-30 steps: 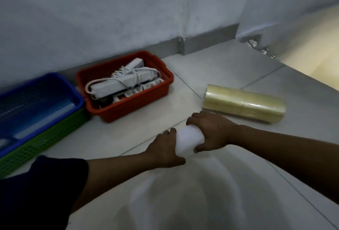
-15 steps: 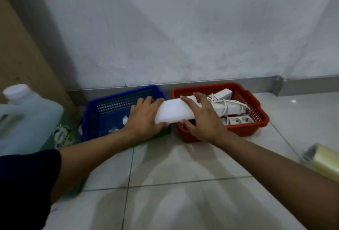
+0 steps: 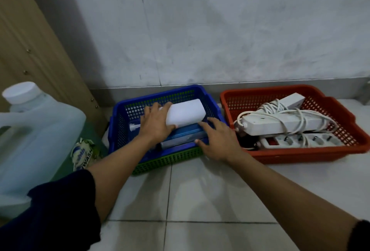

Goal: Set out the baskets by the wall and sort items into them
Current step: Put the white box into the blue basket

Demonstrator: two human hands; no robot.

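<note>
I see a dim, bluish picture; soft arm shadows fall on the floor (image 3: pixel 200 200), and wide-angle bending curves the edges.

place: home utility corner | evidence: tiled floor (image 3: pixel 200 194), scuffed painted wall (image 3: pixel 200 30), detergent jug (image 3: pixel 34 140), 2 power strips (image 3: pixel 284 124) in red basket (image 3: pixel 300 155)

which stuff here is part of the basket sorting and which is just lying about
Part of the job:
- white packet, under the left hand
- blue basket, nested in the green basket
- red basket with power strips
- right hand at the blue basket's rim

Just lying about:
- large jug
- small pouch
</note>
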